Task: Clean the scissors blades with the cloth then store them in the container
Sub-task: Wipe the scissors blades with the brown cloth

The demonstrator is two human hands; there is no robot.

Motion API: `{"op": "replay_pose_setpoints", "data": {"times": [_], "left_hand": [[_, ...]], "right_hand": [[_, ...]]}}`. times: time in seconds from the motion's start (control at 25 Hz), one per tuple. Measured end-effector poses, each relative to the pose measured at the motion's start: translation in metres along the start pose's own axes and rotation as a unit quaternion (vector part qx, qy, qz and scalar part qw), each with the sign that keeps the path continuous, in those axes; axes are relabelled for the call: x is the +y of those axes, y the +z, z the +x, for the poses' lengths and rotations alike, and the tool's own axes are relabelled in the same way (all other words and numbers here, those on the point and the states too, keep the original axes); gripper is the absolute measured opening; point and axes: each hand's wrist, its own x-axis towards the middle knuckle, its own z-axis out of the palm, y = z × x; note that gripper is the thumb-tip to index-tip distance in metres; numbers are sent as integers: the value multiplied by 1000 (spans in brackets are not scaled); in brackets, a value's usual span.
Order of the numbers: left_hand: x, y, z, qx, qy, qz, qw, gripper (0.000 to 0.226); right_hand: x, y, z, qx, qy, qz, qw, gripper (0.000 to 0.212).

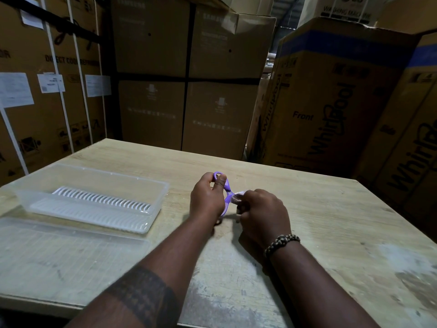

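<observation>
My left hand [207, 200] grips the purple scissors [227, 188] by the handles. The fingers are curled round them and my thumb lies across the upper loop. My right hand [262, 214] is just beside it, fingers bunched and pinching a small pale cloth [238, 197] against the scissors where the handles meet the blades. The blades themselves are hidden by the cloth and my fingers, so I cannot tell whether they are spread or closed. Both hands work close together, held over the middle of the wooden table [319, 209], a little nearer its far edge than the near one.

The clear plastic container [151, 183] stands open toward the table's left edge, well apart from my hands. A white ribbed tray [94, 202] lies inside it, and nothing else that I can make out. Its clear lid [59, 247] lies flat just in front of it, toward the near left corner.

A braided bracelet [281, 242] circles my right wrist, and a dark tattooed band [144, 295] crosses my left forearm. The tabletop near the front edge and on the right shows pale worn patches. Tall cardboard appliance boxes [331, 95] stand stacked beyond the far edge and along both sides.
</observation>
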Motion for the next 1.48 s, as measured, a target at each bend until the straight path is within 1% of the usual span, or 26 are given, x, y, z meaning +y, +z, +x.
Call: {"op": "replay_pose_setpoints", "data": {"times": [0.04,0.12,0.16,0.2,0.24,0.28,0.32,0.36,0.4,0.44,0.52,0.76,0.88,0.92,0.96,1.0,1.04,1.08,1.12,1.2,1.24,1.28,1.4,1.48], "left_hand": [[1,0,-1,0,4,-3,1000,34],[3,0,-3,2,6,-17,1000,35],[3,0,-4,4,5,-22,1000,35],[5,-1,-4,4,4,-25,1000,35],[5,-1,-5,1,4,-25,1000,35],[6,-1,-5,-1,4,-20,1000,35],[5,-1,-5,-4,5,-11,1000,36],[5,-1,-5,-6,4,-4,1000,36],[3,-1,-4,-6,3,-1,1000,35],[2,-1,-3,-7,1,-2,1000,33],[1,-1,-1,-7,1,-3,1000,29],[4,-2,-3,4,-3,-27,1000,34],[0,0,-1,4,4,-11,1000,35],[0,0,0,4,4,-10,1000,35],[-1,1,0,7,3,-13,1000,35],[-2,1,1,11,2,-17,1000,35],[-2,2,1,17,0,-18,1000,35],[-2,2,1,22,-2,-17,1000,36],[-3,2,2,23,-3,-15,1000,36],[-5,3,3,18,0,-18,1000,36],[-5,4,3,13,3,-17,1000,36],[-5,4,2,9,6,-14,1000,36],[-6,5,2,-1,15,-4,1000,34],[-9,5,3,-5,16,-15,1000,35]], "right_hand": [[1,-3,2,-20,33,-22,999,11],[5,-7,4,-55,95,-79,991,20],[10,-8,5,-55,118,-91,987,20],[13,-9,7,-35,134,-86,987,16],[17,-8,7,9,135,-63,989,11],[20,-7,8,63,113,-25,991,8],[21,-6,7,104,73,18,992,7],[20,-4,7,125,25,55,990,10],[18,-3,7,126,-23,83,988,11],[15,1,6,111,-63,100,987,11],[9,8,4,72,-92,98,988,8],[2,13,1,48,-64,63,995,19],[-2,10,-1,24,-68,60,996,38],[-3,7,-2,8,-66,54,996,36],[-4,4,-2,-15,-57,32,998,29],[-6,2,-1,-37,-44,-3,998,22],[-6,0,0,-43,-33,-37,998,18],[-5,-2,1,-29,-22,-55,998,14],[-3,-3,1,1,-16,-51,999,12],[5,-6,0,85,-13,6,996,9],[9,-6,1,112,-19,40,993,8],[14,-5,2,122,-28,66,990,9],[20,-1,7,116,-48,119,985,30],[19,1,8,110,-47,148,982,33]]}}
